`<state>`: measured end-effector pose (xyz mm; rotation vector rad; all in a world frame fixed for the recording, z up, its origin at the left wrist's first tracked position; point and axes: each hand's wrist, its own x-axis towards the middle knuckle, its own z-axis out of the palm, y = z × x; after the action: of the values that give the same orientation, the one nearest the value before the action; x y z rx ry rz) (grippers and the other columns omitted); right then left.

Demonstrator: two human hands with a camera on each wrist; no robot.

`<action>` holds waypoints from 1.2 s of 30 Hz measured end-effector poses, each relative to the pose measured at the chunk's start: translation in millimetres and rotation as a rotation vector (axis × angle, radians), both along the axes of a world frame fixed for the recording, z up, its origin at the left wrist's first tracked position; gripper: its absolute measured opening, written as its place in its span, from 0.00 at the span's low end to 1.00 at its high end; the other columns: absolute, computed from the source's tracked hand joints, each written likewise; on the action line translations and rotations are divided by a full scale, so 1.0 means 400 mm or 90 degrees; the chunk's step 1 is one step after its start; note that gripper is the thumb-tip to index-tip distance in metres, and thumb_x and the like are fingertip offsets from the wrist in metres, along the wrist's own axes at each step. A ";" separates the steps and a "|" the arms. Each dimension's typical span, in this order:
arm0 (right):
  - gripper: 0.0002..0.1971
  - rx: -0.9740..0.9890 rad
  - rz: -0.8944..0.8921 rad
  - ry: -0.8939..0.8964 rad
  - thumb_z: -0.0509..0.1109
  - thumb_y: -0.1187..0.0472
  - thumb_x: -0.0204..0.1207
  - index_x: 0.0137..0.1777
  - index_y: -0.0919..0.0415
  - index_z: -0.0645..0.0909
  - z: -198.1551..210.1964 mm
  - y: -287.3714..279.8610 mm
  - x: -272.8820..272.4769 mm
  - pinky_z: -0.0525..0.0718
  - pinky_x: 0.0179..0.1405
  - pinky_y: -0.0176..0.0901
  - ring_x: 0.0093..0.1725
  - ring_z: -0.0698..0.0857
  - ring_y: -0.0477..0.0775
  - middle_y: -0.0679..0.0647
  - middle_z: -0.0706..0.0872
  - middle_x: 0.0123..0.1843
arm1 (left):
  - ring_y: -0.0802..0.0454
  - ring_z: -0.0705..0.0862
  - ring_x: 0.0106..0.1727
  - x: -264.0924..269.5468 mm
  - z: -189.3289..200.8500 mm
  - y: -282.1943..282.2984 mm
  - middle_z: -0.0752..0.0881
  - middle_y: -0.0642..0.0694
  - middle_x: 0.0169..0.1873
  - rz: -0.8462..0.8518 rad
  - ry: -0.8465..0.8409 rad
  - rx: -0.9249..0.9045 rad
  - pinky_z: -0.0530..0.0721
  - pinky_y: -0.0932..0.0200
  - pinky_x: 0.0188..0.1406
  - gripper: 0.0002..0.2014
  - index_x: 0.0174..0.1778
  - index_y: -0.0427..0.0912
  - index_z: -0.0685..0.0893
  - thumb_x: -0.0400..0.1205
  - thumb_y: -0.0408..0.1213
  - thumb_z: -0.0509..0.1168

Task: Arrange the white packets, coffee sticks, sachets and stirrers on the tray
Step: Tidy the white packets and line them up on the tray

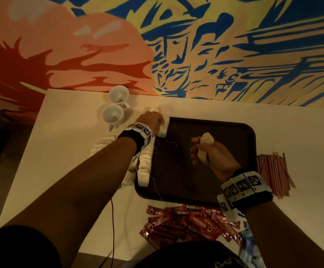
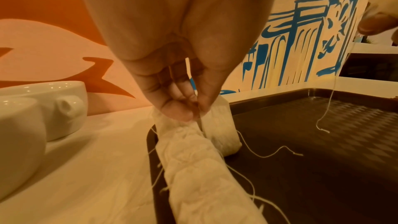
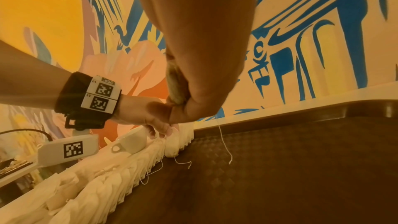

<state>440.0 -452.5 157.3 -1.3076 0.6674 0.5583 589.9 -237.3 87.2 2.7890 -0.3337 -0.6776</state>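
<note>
Two white ceramic cups (image 1: 115, 107) are seen at the far left of the white desk (image 1: 64, 144), close to the painted wall. Just right of them, loose white string-tied packets (image 1: 104, 145) are partly hidden behind the left forearm, off the tray's left side. The left hand (image 1: 151, 120) is closed in a pinch on the far end of a row of white packets (image 1: 144, 167) lined along the left edge of the dark brown plastic tray (image 1: 234, 192); in the left wrist view the fingertips (image 2: 178, 111) are seen pressed onto the top of the farthest packets, and thin white strings (image 2: 269, 154) are trailed across the tray floor. Over the middle of the tray, a small bunch of white packets (image 1: 205, 146) is gripped in the curled right hand (image 1: 213, 153), held clear of the tray surface, with one string hanging down from it. Near the tray's front edge, red coffee sticks (image 1: 188, 223) are scattered in a pile on the desk. At the right, a heap of thin pinkish stirrers (image 1: 273, 173) is left on the desk just beside the tray's right rim.
</note>
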 end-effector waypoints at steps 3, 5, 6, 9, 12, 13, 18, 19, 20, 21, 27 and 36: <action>0.09 0.006 0.003 -0.002 0.63 0.66 0.88 0.61 0.61 0.83 -0.001 0.004 0.002 0.87 0.40 0.50 0.42 0.86 0.55 0.59 0.86 0.45 | 0.43 0.86 0.57 0.002 -0.001 -0.001 0.88 0.48 0.55 0.006 -0.002 -0.003 0.85 0.49 0.59 0.13 0.41 0.65 0.81 0.78 0.36 0.66; 0.08 0.010 0.003 -0.001 0.63 0.66 0.88 0.60 0.61 0.84 -0.002 0.005 0.002 0.87 0.41 0.50 0.43 0.86 0.56 0.59 0.85 0.45 | 0.44 0.86 0.57 0.005 0.002 -0.001 0.88 0.48 0.55 0.013 -0.003 -0.008 0.85 0.48 0.59 0.14 0.40 0.65 0.80 0.78 0.36 0.66; 0.08 0.012 0.003 0.001 0.63 0.66 0.88 0.60 0.61 0.84 -0.003 0.005 0.001 0.87 0.41 0.50 0.43 0.86 0.56 0.59 0.85 0.45 | 0.44 0.86 0.58 0.007 0.003 -0.001 0.88 0.48 0.55 0.016 -0.005 -0.011 0.85 0.48 0.59 0.14 0.40 0.65 0.79 0.78 0.35 0.66; 0.09 0.019 0.007 0.004 0.63 0.65 0.89 0.62 0.61 0.83 -0.002 0.000 0.000 0.87 0.43 0.51 0.45 0.86 0.56 0.59 0.86 0.47 | 0.44 0.85 0.59 0.008 0.009 -0.003 0.87 0.48 0.56 0.019 -0.007 -0.011 0.84 0.50 0.60 0.15 0.41 0.64 0.81 0.78 0.34 0.66; 0.09 0.032 0.007 -0.007 0.63 0.65 0.88 0.63 0.61 0.83 0.005 0.000 -0.002 0.87 0.43 0.51 0.46 0.86 0.56 0.59 0.86 0.48 | 0.44 0.84 0.61 0.005 0.025 -0.008 0.87 0.48 0.58 0.031 -0.018 -0.008 0.83 0.52 0.61 0.14 0.49 0.58 0.86 0.79 0.31 0.65; 0.10 0.038 0.005 -0.011 0.63 0.65 0.88 0.63 0.61 0.83 0.009 0.000 -0.002 0.87 0.43 0.51 0.46 0.86 0.56 0.59 0.86 0.48 | 0.45 0.84 0.61 0.003 0.031 -0.010 0.87 0.48 0.58 0.038 -0.026 -0.008 0.83 0.52 0.61 0.14 0.52 0.56 0.87 0.79 0.31 0.66; 0.14 0.097 0.008 -0.009 0.57 0.68 0.88 0.65 0.63 0.82 0.046 -0.003 0.000 0.88 0.47 0.52 0.49 0.86 0.58 0.62 0.85 0.52 | 0.46 0.84 0.60 -0.025 0.080 -0.003 0.87 0.49 0.56 0.112 -0.023 -0.064 0.83 0.48 0.64 0.09 0.42 0.60 0.81 0.79 0.37 0.65; 0.15 0.104 0.006 -0.013 0.56 0.69 0.88 0.65 0.64 0.82 0.056 -0.005 -0.001 0.89 0.48 0.52 0.49 0.86 0.58 0.63 0.85 0.52 | 0.46 0.85 0.59 -0.034 0.094 -0.001 0.87 0.49 0.55 0.130 -0.017 -0.085 0.84 0.47 0.63 0.08 0.41 0.61 0.81 0.78 0.39 0.66; 0.15 0.101 0.006 -0.022 0.55 0.69 0.89 0.66 0.65 0.82 0.065 -0.006 -0.004 0.89 0.48 0.52 0.49 0.87 0.58 0.63 0.86 0.53 | 0.46 0.85 0.58 -0.048 0.111 -0.001 0.88 0.50 0.54 0.144 -0.010 -0.104 0.85 0.47 0.62 0.07 0.41 0.60 0.83 0.78 0.40 0.68; 0.15 0.095 0.009 -0.033 0.55 0.68 0.90 0.67 0.66 0.82 0.073 -0.008 -0.007 0.90 0.49 0.52 0.50 0.88 0.58 0.63 0.87 0.54 | 0.47 0.86 0.57 -0.063 0.127 -0.001 0.89 0.50 0.53 0.158 -0.010 -0.129 0.85 0.48 0.61 0.05 0.41 0.58 0.84 0.79 0.41 0.69; 0.13 0.119 0.020 -0.108 0.60 0.62 0.91 0.69 0.61 0.83 0.150 -0.027 -0.047 0.92 0.48 0.50 0.61 0.90 0.58 0.58 0.92 0.61 | 0.56 0.87 0.46 -0.186 0.262 -0.014 0.88 0.57 0.44 0.184 -0.027 -0.345 0.86 0.54 0.52 0.04 0.49 0.48 0.91 0.80 0.39 0.72; 0.12 0.108 -0.068 -0.186 0.75 0.61 0.81 0.60 0.66 0.87 0.253 -0.022 -0.138 0.91 0.49 0.48 0.60 0.90 0.61 0.61 0.90 0.60 | 0.52 0.90 0.42 -0.395 0.467 -0.084 0.91 0.51 0.48 0.191 -0.029 -0.531 0.86 0.60 0.39 0.04 0.51 0.50 0.91 0.82 0.41 0.72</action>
<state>384.8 -461.3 258.5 -1.1583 0.4345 0.3206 432.0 -270.8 273.8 1.9947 -0.1463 -0.2982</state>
